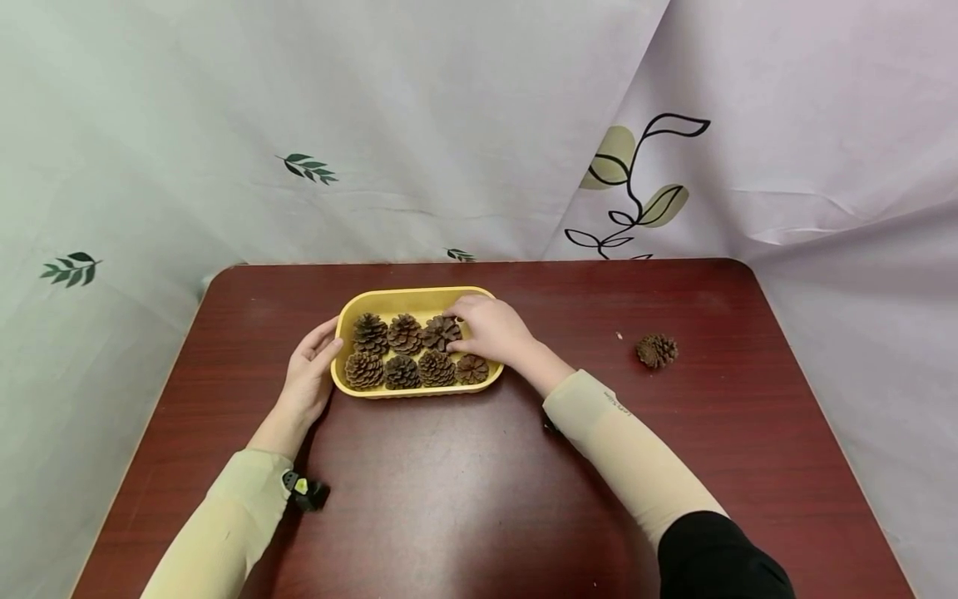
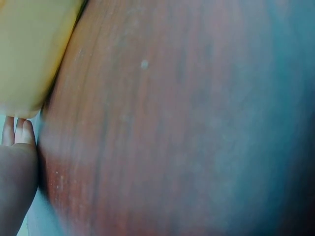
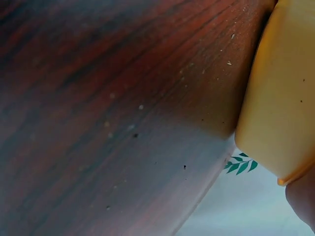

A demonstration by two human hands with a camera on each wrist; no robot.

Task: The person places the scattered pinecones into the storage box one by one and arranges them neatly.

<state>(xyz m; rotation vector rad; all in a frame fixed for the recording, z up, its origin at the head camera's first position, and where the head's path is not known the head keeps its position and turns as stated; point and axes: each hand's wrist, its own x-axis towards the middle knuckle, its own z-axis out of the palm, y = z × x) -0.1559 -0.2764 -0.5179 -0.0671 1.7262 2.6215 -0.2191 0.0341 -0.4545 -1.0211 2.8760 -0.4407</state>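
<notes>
A yellow tray (image 1: 419, 394) with rounded corners stands on the table, with several brown pine cones (image 1: 402, 372) in two rows inside it. My left hand (image 1: 305, 374) holds the tray's left end, thumb at the rim and fingers along the outer wall. In the left wrist view those fingers (image 2: 19, 130) meet the tray's end. Over the tray's right end reaches my right hand (image 1: 494, 329), its thumb and fingers around a pine cone (image 1: 440, 333) in the back row. The right wrist view shows mostly the tray's outer side (image 3: 280, 93), with the fingertips hidden.
One more pine cone (image 1: 657, 351) lies by itself on the dark red table (image 1: 419, 482), to the right of the tray. A small pale speck (image 1: 619, 335) is near it. Behind the table's back edge hangs a white cloth (image 1: 419, 125) with leaf prints.
</notes>
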